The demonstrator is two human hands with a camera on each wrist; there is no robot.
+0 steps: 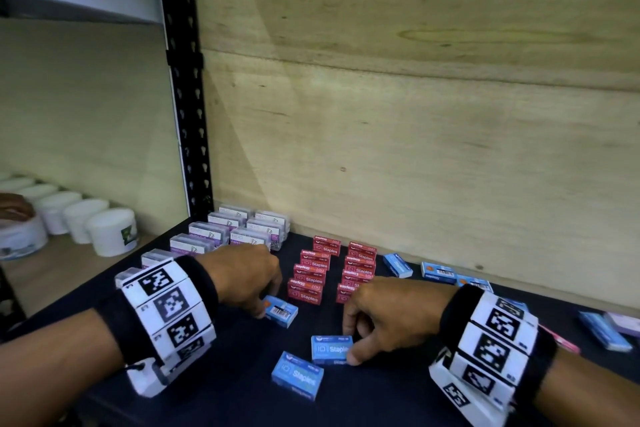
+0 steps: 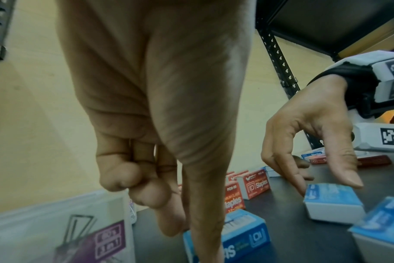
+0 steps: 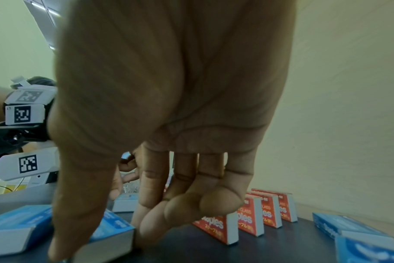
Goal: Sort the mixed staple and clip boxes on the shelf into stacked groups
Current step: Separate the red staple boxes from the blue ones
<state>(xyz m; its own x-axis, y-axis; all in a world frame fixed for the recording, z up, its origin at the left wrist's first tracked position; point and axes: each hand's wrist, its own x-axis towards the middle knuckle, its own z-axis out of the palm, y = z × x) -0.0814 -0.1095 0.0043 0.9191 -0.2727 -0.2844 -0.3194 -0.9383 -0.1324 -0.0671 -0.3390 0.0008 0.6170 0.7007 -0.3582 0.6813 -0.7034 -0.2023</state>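
On the dark shelf (image 1: 242, 374), my left hand (image 1: 268, 305) pinches the left end of a blue staples box (image 1: 282, 311) lying barcode up; the left wrist view shows its thumb and one finger (image 2: 169, 222) down at that box (image 2: 243, 231). With thumb and forefinger, my right hand (image 1: 349, 343) pinches a second blue staples box (image 1: 329, 348), which the right wrist view shows as well (image 3: 115, 229). A third blue box (image 1: 298, 374) lies just in front. Red staples boxes (image 1: 311, 270) stand in two rows behind. Clear clip boxes with purple labels (image 1: 239, 229) are grouped at the back left.
Loose blue boxes (image 1: 438, 272) lie along the wooden back wall (image 1: 415, 114), with more blue and pink boxes (image 1: 604, 329) at the far right. A black upright post (image 1: 187, 97) bounds the left. White tubs (image 1: 110, 230) and another person's hand (image 1: 14, 206) are on the neighbouring shelf.
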